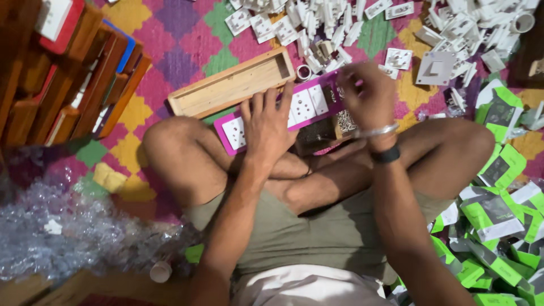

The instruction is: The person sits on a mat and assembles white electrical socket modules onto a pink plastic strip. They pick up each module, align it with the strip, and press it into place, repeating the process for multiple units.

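Pressing pink switch panel w/ left hand.

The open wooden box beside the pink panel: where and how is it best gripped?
Probably grip the wooden box across its two long side walls near the middle, coming from above: it lies flat, open side up, walls exposed. The left hand is nearest, resting on the pink panel.

Green packets right, bubble wrap left (crumpled), wooden box
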